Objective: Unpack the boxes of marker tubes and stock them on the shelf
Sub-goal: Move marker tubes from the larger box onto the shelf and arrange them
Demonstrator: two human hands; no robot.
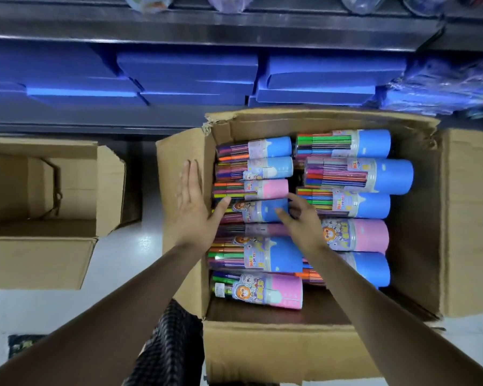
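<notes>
Step in hand, as I read it: reaching into the full carton (pixel 418 207) to pull out the next marker tube, w/ nothing lifted yet. Carton sits on the floor (pixel 129 246) at centre-right, flaps open, marker tubes (pixel 359 176) lying on their sides in two rows, pink and blue caps.

Left hand (pixel 191 201) is at about 9 o'clock of the carton, fingers straight and spread, palm over the left flap (pixel 179 151), thumb reaching toward the tubes; holds nothing. Right hand (pixel 301 218) is near the carton's centre, fingers loosely spread, tips on or just above a blue-capped tube (pixel 262 211) in the left row; not closed round it, and contact vs. hover can't be told.

Next move prob. calls for both hands to close on that tube or a couple of neighbours, lift clear of the carton walls, then carry up to the shelf (pixel 207 37) at 12 o'clock.

Hard to make out: lower layers of tubes hidden; shelf space for them not visible, only blue boxes (pixel 187 73) there, blurred. Second carton (pixel 39 196) at 9 o'clock looks empty, partly cut off. Forearms cover some near tubes.
</notes>
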